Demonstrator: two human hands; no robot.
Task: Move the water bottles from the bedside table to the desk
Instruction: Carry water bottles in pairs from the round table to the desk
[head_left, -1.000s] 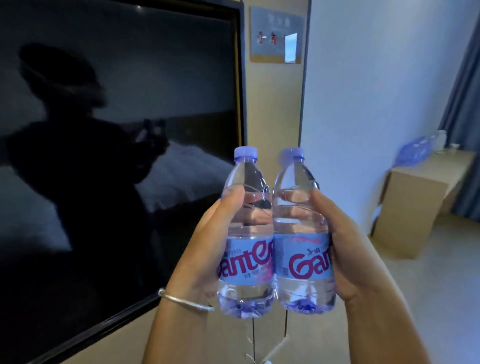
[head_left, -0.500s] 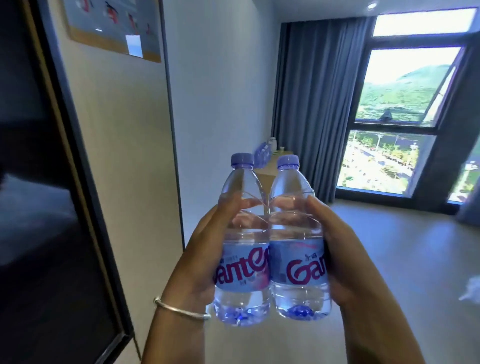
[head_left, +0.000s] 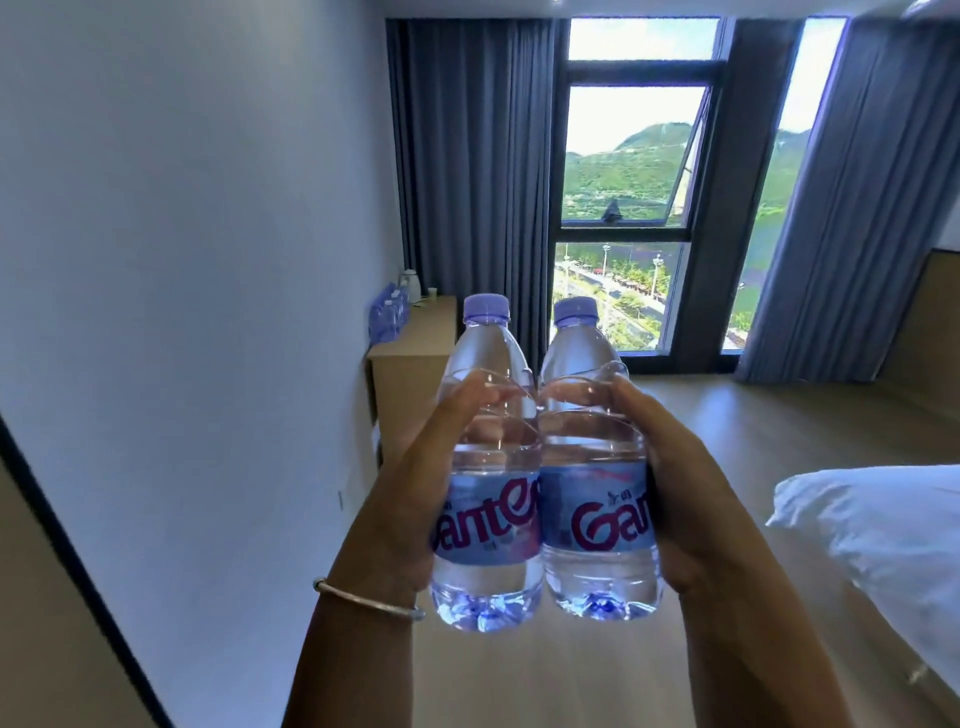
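Two bottles held up in front of the person, upright, side by side and touching. Left hand (head_left: 410, 499) wraps left bottle (head_left: 488, 467) from the left side, thumb across the front at the shoulder, grip clamped on it. Right hand (head_left: 691, 499) wraps right bottle (head_left: 597, 457) from the right, thumb on the front, grip clamped on it too. Both bottles clear, purple caps, blue labels with red lettering, water nearly full. Both in the air above the floor (head_left: 727, 441), resting on nothing. Silver bracelet (head_left: 369, 600) on left wrist.

Table (head_left: 415, 338) stands well ahead against the left wall, near the curtain (head_left: 467, 182). On it: a pack of bottles (head_left: 387, 312) at the wall side, a white kettle (head_left: 411, 283), a small cup (head_left: 431, 293). Window (head_left: 628, 182) behind shows green hills and a road. White bed (head_left: 883, 530) corner at right edge. Dark frame edge (head_left: 78, 571) at lower left.
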